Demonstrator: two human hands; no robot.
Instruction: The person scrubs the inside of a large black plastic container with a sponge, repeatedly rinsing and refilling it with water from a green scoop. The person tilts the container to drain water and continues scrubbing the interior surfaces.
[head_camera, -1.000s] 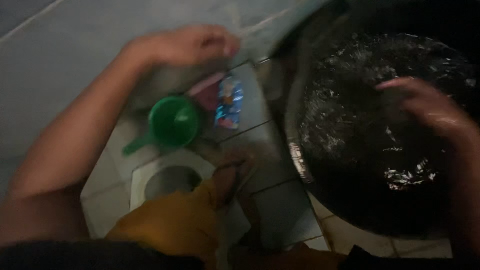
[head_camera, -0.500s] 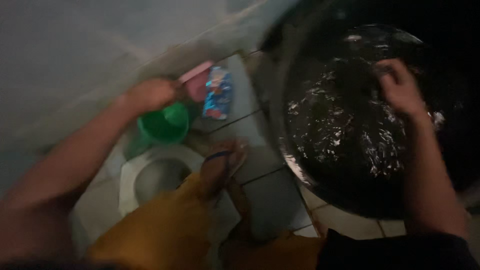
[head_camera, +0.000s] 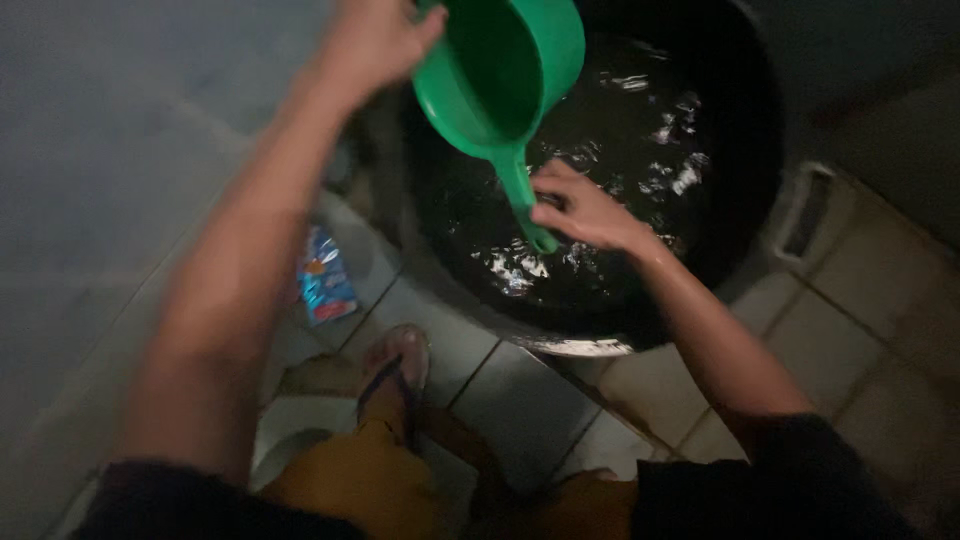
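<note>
Dim tiled floor: green dipper (head_camera: 500, 70) now lifted over the black water tub (head_camera: 600, 330), left hand (head_camera: 375, 40) gripping its rim, right hand (head_camera: 585, 210) closing on the handle.

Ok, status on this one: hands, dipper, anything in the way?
Left hand grips green dipper by its rim, over the dark water tub. Right hand on dipper handle. Nothing in the way.

You are crouching in dim light, pale floor tiles (head_camera: 520, 400) lying under you — grey wall (head_camera: 90, 130) running along your left, white squat pan (head_camera: 285, 435) showing below.
</note>
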